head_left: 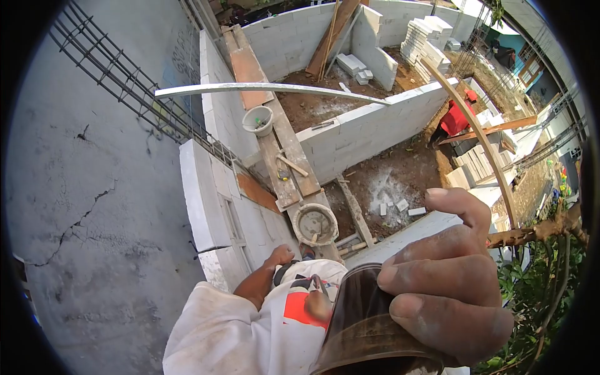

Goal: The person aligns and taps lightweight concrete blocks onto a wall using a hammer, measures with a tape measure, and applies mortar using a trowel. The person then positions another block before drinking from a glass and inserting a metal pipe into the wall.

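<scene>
Close to the camera, my right hand (456, 269) has its fingers curled around a brown, see-through drinking glass (365, 312). The glass is tilted, with its rim toward me and dark contents inside. Low beside my white shirt (244, 331), my left hand (280, 255) is closed like a fist near the top of the white block wall (240, 269); whatever is in it, if anything, is hidden. Just beyond stands a round mortar basin (314, 220) with a tool handle lying in it. A wooden-handled hammer (292, 165) rests on the planks (275, 150) farther off.
A white bucket (257, 120) stands on the planks. Rebar cages (119, 78) run along the grey cracked wall (75, 187) at left. A white strip (269, 89) spans the gap between walls. Below at right, a person in red (456, 115) bends near stacked blocks (478, 165).
</scene>
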`<state>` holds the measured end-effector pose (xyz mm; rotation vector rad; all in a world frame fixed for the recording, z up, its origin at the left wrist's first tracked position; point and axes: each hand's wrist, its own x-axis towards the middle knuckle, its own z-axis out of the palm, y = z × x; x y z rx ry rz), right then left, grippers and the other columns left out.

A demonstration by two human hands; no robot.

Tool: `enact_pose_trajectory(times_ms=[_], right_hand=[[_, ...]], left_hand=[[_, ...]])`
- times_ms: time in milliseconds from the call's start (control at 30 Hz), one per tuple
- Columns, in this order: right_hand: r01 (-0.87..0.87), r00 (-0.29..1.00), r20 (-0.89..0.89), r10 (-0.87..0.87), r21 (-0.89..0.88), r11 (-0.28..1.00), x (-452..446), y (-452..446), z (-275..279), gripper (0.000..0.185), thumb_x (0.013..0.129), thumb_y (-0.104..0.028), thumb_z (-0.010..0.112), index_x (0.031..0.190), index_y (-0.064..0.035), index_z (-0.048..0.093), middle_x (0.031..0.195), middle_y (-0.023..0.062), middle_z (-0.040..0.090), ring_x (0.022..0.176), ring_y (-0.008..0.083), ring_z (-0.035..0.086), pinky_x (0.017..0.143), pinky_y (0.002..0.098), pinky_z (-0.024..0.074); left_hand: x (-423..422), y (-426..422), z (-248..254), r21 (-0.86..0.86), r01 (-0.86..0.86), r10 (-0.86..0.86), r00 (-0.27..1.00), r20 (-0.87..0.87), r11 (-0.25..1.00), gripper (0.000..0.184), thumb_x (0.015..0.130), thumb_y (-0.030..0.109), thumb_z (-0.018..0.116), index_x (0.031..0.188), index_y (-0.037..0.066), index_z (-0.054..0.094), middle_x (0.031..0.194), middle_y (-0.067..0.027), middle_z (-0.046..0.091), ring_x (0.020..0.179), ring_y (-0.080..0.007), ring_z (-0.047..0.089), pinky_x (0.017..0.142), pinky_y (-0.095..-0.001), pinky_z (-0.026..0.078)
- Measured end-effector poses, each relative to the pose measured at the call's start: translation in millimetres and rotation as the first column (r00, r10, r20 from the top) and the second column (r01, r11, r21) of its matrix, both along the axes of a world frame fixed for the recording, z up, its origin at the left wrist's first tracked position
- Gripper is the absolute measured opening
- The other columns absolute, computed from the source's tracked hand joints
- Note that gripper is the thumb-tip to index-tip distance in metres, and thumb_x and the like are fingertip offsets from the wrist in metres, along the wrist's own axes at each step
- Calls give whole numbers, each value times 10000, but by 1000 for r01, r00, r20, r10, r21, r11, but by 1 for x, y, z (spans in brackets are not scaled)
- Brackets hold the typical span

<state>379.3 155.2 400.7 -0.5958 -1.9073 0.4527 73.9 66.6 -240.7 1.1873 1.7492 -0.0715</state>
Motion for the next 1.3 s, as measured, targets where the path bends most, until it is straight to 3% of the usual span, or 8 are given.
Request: enact_pose_trajectory(times_ms=[367,600,700,767,867,967,1067,1300], right_hand=[[22,1000,13,-23,47,999,0,9,-5,169,1016,-150,671,1144,-179,563,939,42,688,744,194,685,1105,671,410],[-180,957,-92,275,555,812,-2,50,-17,301,944,-95,725,1199,-114,566,958,119,706,711,225,672,1044,654,478],[-134,962,-112,249,602,787,-6,51,-18,284,971,-126,704,1213,-123,555,968,103,695,735,221,673,1049,652,483],[-87,969,-133,209,607,790,-26,32,-15,268,991,-150,689,1218,-129,549,975,95,689,748,220,673,1052,653,485],[322,754,-605,-255,2,947,-64,-13,-1,238,1023,-202,662,1219,-142,541,988,84,683,766,216,671,1054,662,487],[328,875,-385,-293,29,944,-34,7,-1,215,1043,-231,639,1215,-147,540,987,79,683,768,212,670,1042,656,496],[-151,977,-5,215,695,703,19,62,-14,243,1012,-196,681,1206,-141,545,954,76,685,755,213,675,1033,647,502],[68,998,-18,-68,9,998,-5,9,-5,199,977,-169,749,1102,-157,594,884,49,699,754,196,716,1133,654,413]], left_hand=[[-6,1,2,-30,43,-43,999,6,999,606,853,403,690,1315,14,726,1331,-272,712,1280,-420,665,1117,-456,513],[-11,-1,-13,-75,120,-120,993,-4,990,596,858,404,677,1310,19,736,1371,-263,695,1309,-410,649,1133,-441,503],[-11,-5,-23,155,47,-42,998,-35,987,384,853,367,699,1049,55,804,1044,-244,777,1028,-398,748,927,-472,576],[-8,5,0,-20,67,-68,998,-14,998,608,857,395,676,1326,11,726,1364,-269,698,1305,-416,651,1129,-450,507],[-6,8,11,-12,49,-48,999,11,999,611,860,391,672,1331,5,722,1365,-275,695,1308,-419,649,1131,-451,505],[-8,-1,-42,42,44,-43,999,-21,998,606,862,384,672,1331,4,722,1369,-279,692,1313,-421,646,1132,-450,504],[-7,3,-40,27,45,-44,998,-35,999,605,861,380,679,1335,5,719,1367,-278,693,1313,-422,646,1128,-450,506],[-2,9,-13,32,25,-23,999,-46,999,538,874,376,674,1258,9,759,1295,-268,731,1246,-416,684,1092,-450,525]])
